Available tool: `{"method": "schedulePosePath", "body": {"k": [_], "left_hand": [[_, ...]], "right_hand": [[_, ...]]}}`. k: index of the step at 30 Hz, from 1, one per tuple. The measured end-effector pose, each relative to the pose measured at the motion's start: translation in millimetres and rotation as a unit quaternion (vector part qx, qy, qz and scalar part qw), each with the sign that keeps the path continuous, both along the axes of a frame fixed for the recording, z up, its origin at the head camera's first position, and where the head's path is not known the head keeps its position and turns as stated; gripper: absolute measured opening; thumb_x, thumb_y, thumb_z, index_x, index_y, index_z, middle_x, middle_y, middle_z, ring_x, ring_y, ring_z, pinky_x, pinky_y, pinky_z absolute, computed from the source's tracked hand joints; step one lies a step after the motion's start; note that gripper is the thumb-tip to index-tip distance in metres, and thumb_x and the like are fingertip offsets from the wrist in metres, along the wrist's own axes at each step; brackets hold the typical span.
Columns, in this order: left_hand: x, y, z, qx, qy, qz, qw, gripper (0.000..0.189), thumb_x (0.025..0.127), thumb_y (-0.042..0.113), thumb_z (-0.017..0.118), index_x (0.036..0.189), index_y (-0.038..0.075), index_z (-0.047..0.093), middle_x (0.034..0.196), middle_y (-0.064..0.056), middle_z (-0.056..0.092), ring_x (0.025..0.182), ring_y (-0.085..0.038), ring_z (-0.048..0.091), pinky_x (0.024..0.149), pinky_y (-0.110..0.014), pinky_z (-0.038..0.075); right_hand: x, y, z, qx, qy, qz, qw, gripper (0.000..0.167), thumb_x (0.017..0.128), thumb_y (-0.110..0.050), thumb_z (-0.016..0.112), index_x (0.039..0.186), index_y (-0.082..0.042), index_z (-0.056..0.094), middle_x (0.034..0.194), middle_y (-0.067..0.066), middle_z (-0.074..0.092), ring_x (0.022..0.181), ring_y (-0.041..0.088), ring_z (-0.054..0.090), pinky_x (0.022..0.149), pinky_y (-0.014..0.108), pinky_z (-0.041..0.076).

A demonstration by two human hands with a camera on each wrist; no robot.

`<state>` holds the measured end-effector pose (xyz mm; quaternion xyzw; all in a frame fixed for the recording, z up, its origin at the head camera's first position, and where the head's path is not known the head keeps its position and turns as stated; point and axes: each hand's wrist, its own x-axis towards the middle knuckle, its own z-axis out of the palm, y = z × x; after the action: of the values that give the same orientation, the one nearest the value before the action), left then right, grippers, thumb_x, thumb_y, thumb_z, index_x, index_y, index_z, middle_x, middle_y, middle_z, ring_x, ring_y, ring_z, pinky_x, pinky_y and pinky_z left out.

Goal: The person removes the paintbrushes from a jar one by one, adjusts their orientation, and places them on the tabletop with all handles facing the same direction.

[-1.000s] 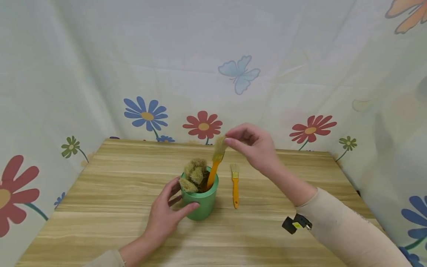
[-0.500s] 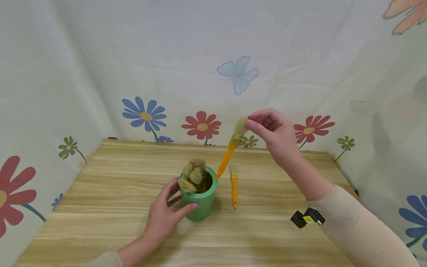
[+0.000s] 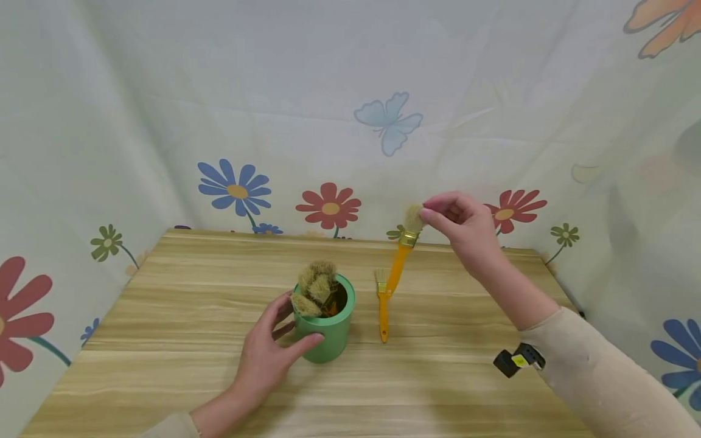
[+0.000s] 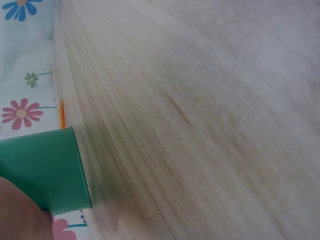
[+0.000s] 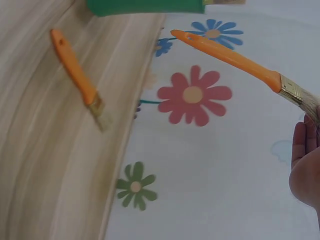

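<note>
In the head view my left hand (image 3: 265, 347) grips a green cup (image 3: 325, 340) standing on the table, thumb across its near side. Several bristle heads (image 3: 316, 285) poke up from the cup, their handles down inside. To the right, my right hand (image 3: 465, 228) pinches a paintbrush (image 3: 404, 255) by its bristle tips, its orange handle hanging down and leftward above the table. A second orange-handled paintbrush (image 3: 383, 313) lies flat to the right of the cup; the held handle's end overlaps it in the head view. The right wrist view shows the held paintbrush (image 5: 235, 57) apart from the lying one (image 5: 75, 70).
The wood-grain table (image 3: 208, 286) runs back to a white cloth (image 3: 296, 73) printed with flowers and a butterfly, which also hangs at both sides. A small black device (image 3: 517, 360) is strapped at my right sleeve (image 3: 602, 377).
My right hand has drawn the paintbrush up out of the green cup and carried it right, then slightly down, over the lying brush. My left hand has kept its grip on the cup.
</note>
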<state>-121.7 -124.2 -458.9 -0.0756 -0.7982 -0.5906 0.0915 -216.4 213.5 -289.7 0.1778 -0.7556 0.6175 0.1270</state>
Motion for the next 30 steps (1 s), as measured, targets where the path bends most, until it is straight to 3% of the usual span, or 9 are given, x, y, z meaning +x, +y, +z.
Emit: {"method": "schedulePosePath", "body": {"k": [7, 14, 26, 30], "left_hand": [[-0.9, -1.1, -0.7, 0.0, -0.005, -0.001, 1.0, 0.09, 0.08, 0.029, 0.097, 0.156, 0.021, 0.05, 0.152, -0.003, 0.059, 0.14, -0.028, 0.058, 0.108, -0.037, 0.058], [-1.5, -0.9, -2.2, -0.002, 0.003, -0.001, 1.0, 0.09, 0.08, 0.028, 0.098, 0.156, 0.021, 0.051, 0.151, -0.004, 0.06, 0.139, -0.028, 0.059, 0.107, -0.037, 0.059], [-0.8, -0.9, -0.5, -0.005, -0.005, 0.001, 1.0, 0.091, 0.08, 0.03, 0.098, 0.156, 0.021, 0.05, 0.152, -0.004, 0.06, 0.139, -0.028, 0.059, 0.108, -0.037, 0.058], [-0.5, -0.7, -0.8, -0.003, -0.005, 0.0, 1.0, 0.09, 0.08, 0.03, 0.098, 0.156, 0.022, 0.05, 0.152, -0.002, 0.06, 0.139, -0.028, 0.059, 0.108, -0.037, 0.058]], "right_hand": [[-10.8, 13.8, -29.2, 0.061, -0.048, -0.02, 0.9967, 0.026, 0.099, -0.02, 0.08, 0.115, -0.001, 0.073, 0.099, -0.004, 0.076, 0.096, 0.016, 0.071, 0.09, 0.02, 0.062], [-22.4, 19.0, -55.1, 0.102, -0.086, -0.013, 0.991, 0.026, 0.1, -0.019, 0.079, 0.116, 0.001, 0.074, 0.1, -0.002, 0.076, 0.093, 0.019, 0.069, 0.082, 0.02, 0.06], [-38.7, 23.7, -83.8, 0.136, -0.124, 0.004, 0.9829, 0.023, 0.102, -0.014, 0.077, 0.116, 0.003, 0.073, 0.101, 0.006, 0.078, 0.087, 0.013, 0.07, 0.08, 0.021, 0.06], [-46.6, 28.2, -95.0, 0.147, -0.13, 0.003, 0.9806, 0.023, 0.102, -0.015, 0.076, 0.116, 0.004, 0.073, 0.104, 0.011, 0.079, 0.091, 0.021, 0.071, 0.08, 0.02, 0.06]]}}
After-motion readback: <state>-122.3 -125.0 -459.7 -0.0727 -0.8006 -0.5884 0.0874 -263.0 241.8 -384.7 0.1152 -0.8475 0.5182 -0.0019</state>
